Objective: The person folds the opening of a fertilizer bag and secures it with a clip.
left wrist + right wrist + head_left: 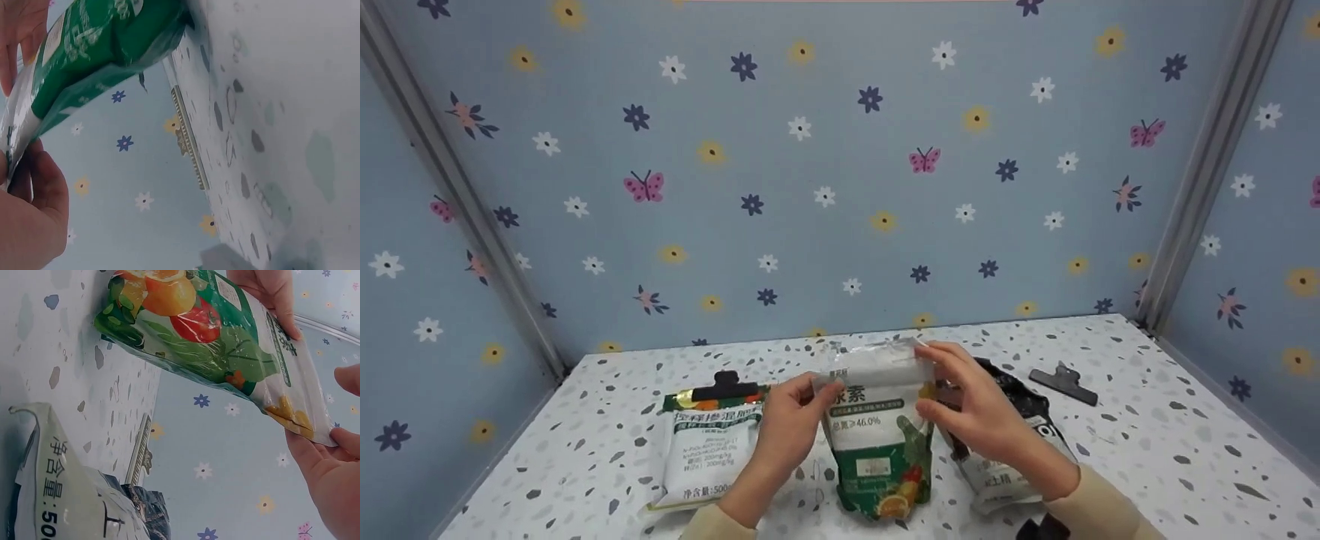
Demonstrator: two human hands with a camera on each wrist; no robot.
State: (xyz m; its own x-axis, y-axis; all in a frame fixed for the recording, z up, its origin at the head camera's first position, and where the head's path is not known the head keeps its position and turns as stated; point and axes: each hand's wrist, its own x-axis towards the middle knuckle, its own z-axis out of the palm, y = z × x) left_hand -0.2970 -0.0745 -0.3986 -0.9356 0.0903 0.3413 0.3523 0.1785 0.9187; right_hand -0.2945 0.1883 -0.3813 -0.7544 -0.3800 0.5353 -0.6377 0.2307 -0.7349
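Note:
A white and green fertilizer bag (877, 442) with vegetable and fruit pictures stands upright in the middle of the table. My left hand (795, 412) pinches its upper left edge, thumb in front and fingers behind, as the left wrist view also shows (39, 208). At the upper right edge my right hand (979, 405) holds the bag, with fingers behind the edge in the right wrist view (332, 478). Crinkled clear plastic forms the bag's top. Its lower end carries orange and tomato pictures (197, 323).
On the left lies a white fertilizer bag (709, 450) with a black clip (725, 385) across its top. A black and white bag (1012, 480) lies at right, partly behind my right forearm. One loose clip (1063, 382) sits further right; another black object (1042, 527) shows at the bottom edge.

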